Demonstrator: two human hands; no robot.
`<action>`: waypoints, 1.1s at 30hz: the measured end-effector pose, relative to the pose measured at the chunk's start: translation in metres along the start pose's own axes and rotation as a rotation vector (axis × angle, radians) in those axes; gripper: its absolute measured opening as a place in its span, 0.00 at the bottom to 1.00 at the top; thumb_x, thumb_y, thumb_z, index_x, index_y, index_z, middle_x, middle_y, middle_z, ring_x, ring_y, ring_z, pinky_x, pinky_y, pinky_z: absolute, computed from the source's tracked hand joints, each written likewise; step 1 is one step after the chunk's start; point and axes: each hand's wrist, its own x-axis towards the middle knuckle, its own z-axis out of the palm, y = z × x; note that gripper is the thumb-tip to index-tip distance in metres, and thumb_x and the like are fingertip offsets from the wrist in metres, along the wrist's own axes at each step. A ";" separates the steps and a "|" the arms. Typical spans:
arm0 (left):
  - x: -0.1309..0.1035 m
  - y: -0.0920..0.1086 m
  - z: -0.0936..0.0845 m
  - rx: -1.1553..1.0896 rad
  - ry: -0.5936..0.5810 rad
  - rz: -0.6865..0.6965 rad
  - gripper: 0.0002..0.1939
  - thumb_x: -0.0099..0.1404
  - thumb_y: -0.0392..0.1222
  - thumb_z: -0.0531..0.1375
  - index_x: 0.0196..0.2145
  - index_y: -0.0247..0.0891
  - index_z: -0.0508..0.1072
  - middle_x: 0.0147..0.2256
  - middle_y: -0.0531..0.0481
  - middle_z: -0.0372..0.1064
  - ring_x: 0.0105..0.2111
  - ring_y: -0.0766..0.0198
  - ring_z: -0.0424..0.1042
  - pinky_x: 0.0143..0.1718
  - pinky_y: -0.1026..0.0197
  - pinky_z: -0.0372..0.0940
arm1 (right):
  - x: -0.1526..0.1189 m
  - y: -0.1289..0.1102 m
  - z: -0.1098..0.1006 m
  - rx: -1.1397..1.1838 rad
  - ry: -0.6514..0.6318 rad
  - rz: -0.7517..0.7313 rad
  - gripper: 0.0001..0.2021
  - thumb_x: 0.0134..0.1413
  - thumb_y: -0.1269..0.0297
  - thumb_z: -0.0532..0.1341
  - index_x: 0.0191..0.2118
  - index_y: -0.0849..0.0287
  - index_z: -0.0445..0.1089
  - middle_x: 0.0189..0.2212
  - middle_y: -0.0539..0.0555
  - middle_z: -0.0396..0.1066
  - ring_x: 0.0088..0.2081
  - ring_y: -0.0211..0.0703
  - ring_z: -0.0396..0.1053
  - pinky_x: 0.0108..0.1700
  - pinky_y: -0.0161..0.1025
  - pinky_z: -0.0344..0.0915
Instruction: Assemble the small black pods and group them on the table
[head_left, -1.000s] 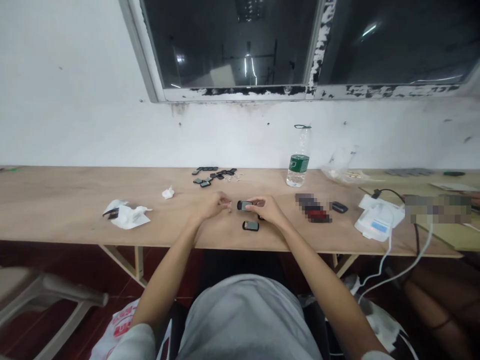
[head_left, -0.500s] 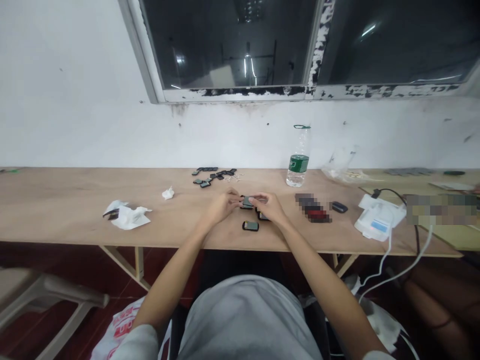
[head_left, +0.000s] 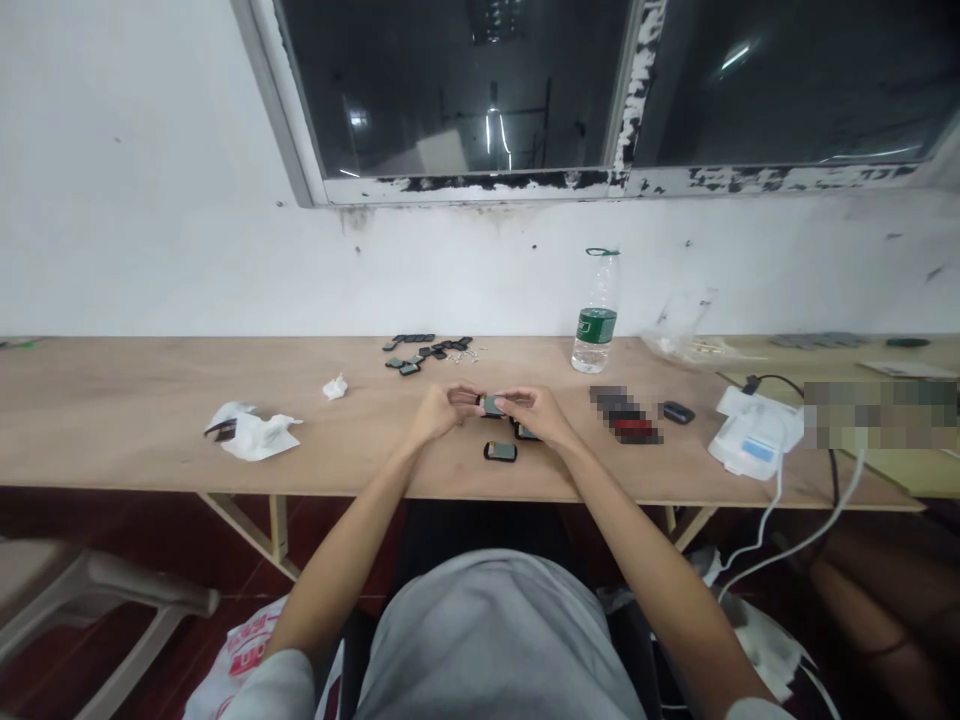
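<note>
Between the fingertips of my left hand (head_left: 448, 411) and my right hand (head_left: 534, 410) is a small black-framed device with a grey panel (head_left: 491, 404). Both hands are closed on it, and their fingers cover its ends. Partly under my right hand lies a second device of the same kind (head_left: 524, 432). A third similar device (head_left: 500, 452) rests flat on the wooden table (head_left: 360, 455), nearer to me and apart from both hands.
Several black parts (head_left: 442, 350) and tiny white pieces lie at the back. A water bottle (head_left: 595, 330) stands behind my right hand. Crumpled tissue (head_left: 261, 435) is on the left; a dark fob (head_left: 677, 412) and white box with cables (head_left: 750, 445) are on the right.
The held device has tilted slightly, with its grey panel now facing me more. The fingers of my left hand have shifted a little around its left end.
</note>
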 end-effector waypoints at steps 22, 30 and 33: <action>0.010 -0.032 -0.025 0.738 -0.044 0.023 0.16 0.56 0.41 0.67 0.44 0.36 0.79 0.47 0.40 0.76 0.47 0.50 0.75 0.48 0.54 0.71 | -0.004 0.009 0.013 -0.729 -0.099 -0.044 0.05 0.55 0.68 0.64 0.31 0.58 0.78 0.28 0.54 0.78 0.30 0.44 0.72 0.34 0.36 0.63; 0.013 -0.049 -0.034 0.804 0.028 -0.091 0.17 0.54 0.40 0.69 0.42 0.35 0.79 0.44 0.40 0.78 0.44 0.50 0.76 0.46 0.56 0.69 | -0.005 0.013 0.013 -0.887 -0.086 -0.133 0.15 0.64 0.70 0.55 0.48 0.59 0.77 0.51 0.60 0.76 0.52 0.51 0.70 0.57 0.43 0.61; 0.014 -0.052 -0.032 0.797 -0.004 -0.099 0.12 0.56 0.39 0.67 0.39 0.35 0.79 0.41 0.41 0.79 0.40 0.52 0.76 0.43 0.57 0.69 | -0.007 0.015 0.013 -0.938 -0.149 -0.091 0.18 0.67 0.71 0.51 0.54 0.56 0.75 0.61 0.59 0.69 0.61 0.53 0.63 0.62 0.49 0.54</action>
